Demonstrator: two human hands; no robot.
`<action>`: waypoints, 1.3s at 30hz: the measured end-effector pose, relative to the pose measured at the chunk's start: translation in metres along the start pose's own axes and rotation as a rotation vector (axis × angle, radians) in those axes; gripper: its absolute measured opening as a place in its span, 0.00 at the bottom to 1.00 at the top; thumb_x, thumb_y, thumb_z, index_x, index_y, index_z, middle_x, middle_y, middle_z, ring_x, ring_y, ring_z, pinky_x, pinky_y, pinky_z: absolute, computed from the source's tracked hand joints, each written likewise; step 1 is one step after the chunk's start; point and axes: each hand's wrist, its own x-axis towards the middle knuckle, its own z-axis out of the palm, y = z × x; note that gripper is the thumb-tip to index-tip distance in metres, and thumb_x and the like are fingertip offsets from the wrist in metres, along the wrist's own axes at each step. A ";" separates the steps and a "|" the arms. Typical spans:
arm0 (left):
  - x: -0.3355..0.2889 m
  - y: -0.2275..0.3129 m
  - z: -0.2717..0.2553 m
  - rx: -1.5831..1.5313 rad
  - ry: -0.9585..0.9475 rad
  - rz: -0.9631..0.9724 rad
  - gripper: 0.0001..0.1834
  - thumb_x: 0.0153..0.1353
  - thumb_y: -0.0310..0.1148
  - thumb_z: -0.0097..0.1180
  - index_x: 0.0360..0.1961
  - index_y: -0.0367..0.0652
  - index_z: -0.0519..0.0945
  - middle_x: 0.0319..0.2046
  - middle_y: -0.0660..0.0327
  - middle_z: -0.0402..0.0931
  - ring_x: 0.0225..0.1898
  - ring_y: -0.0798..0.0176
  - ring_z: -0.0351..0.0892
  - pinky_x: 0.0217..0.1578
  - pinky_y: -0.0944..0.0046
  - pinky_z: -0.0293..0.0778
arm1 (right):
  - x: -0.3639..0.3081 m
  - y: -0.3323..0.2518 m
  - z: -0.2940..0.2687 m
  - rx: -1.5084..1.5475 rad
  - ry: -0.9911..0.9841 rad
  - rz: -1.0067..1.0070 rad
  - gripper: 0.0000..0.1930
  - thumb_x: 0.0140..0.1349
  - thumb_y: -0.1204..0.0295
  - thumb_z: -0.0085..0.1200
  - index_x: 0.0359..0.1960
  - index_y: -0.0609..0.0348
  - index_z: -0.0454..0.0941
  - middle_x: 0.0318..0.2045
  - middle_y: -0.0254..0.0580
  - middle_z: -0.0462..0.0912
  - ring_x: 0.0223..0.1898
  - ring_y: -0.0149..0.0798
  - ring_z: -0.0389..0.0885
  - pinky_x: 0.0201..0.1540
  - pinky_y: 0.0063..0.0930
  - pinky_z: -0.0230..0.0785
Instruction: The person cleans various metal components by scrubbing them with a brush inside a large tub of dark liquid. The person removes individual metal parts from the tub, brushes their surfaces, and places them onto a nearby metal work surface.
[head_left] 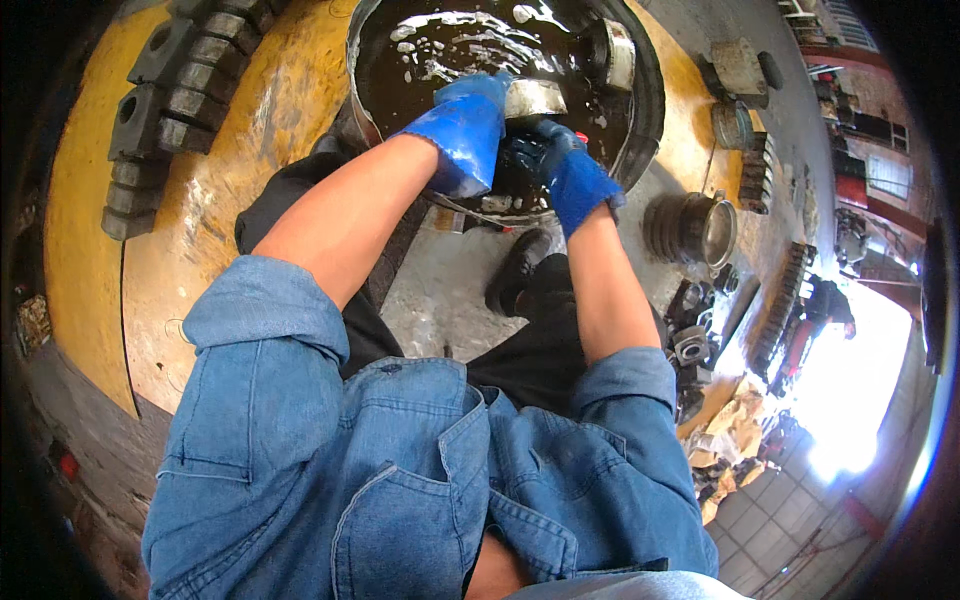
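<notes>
Both my hands wear blue rubber gloves and reach into a round black tub (655,110) of dark, shiny liquid. My left hand (472,92) is closed at the left side of a rounded, pale metal part (536,97). Below the same part, my right hand (545,152) has its fingers curled against the lower edge; its grip is partly hidden. Beside the right glove shows a small red thing (581,136), too small to name. A second cylindrical metal part (617,55) sits in the liquid by the tub's right wall.
Rows of grey metal blocks (185,105) stand on the yellow, stained sheet (215,205) at left. To the right are a ribbed metal cylinder (690,230), more metal parts (738,72) and crumpled brown paper (735,425). My shoe (520,270) is close below the tub.
</notes>
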 end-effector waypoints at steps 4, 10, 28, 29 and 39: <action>-0.002 0.009 -0.003 0.077 -0.024 -0.041 0.37 0.53 0.26 0.70 0.66 0.47 0.75 0.56 0.42 0.81 0.60 0.37 0.81 0.61 0.44 0.77 | 0.013 0.013 -0.018 -0.147 0.019 -0.024 0.13 0.71 0.65 0.58 0.51 0.57 0.85 0.43 0.46 0.89 0.41 0.47 0.89 0.43 0.46 0.83; 0.008 -0.012 0.007 0.063 -0.064 -0.067 0.40 0.51 0.27 0.72 0.68 0.47 0.73 0.58 0.44 0.81 0.61 0.39 0.81 0.60 0.44 0.78 | -0.006 0.036 -0.014 -1.763 0.036 -1.034 0.11 0.67 0.62 0.63 0.48 0.49 0.87 0.39 0.48 0.89 0.38 0.46 0.89 0.44 0.36 0.81; 0.001 0.032 -0.011 0.282 -0.063 -0.138 0.37 0.56 0.40 0.70 0.66 0.46 0.72 0.59 0.52 0.82 0.60 0.49 0.84 0.55 0.50 0.82 | -0.084 -0.017 0.002 -0.886 0.167 -0.464 0.13 0.68 0.67 0.66 0.48 0.62 0.88 0.40 0.37 0.90 0.41 0.28 0.84 0.49 0.29 0.78; -0.005 0.032 -0.008 0.253 0.015 -0.100 0.50 0.43 0.43 0.80 0.67 0.43 0.69 0.58 0.51 0.82 0.61 0.48 0.83 0.55 0.50 0.82 | -0.091 -0.014 -0.006 -0.892 0.127 -0.565 0.13 0.68 0.67 0.66 0.48 0.61 0.88 0.40 0.38 0.90 0.41 0.29 0.85 0.49 0.29 0.78; 0.004 0.031 0.022 0.442 0.170 -0.086 0.35 0.59 0.37 0.63 0.67 0.41 0.69 0.52 0.46 0.81 0.50 0.44 0.87 0.45 0.45 0.83 | -0.097 0.003 -0.010 -1.210 0.086 -0.808 0.12 0.66 0.63 0.66 0.49 0.49 0.88 0.39 0.45 0.91 0.39 0.40 0.89 0.48 0.34 0.81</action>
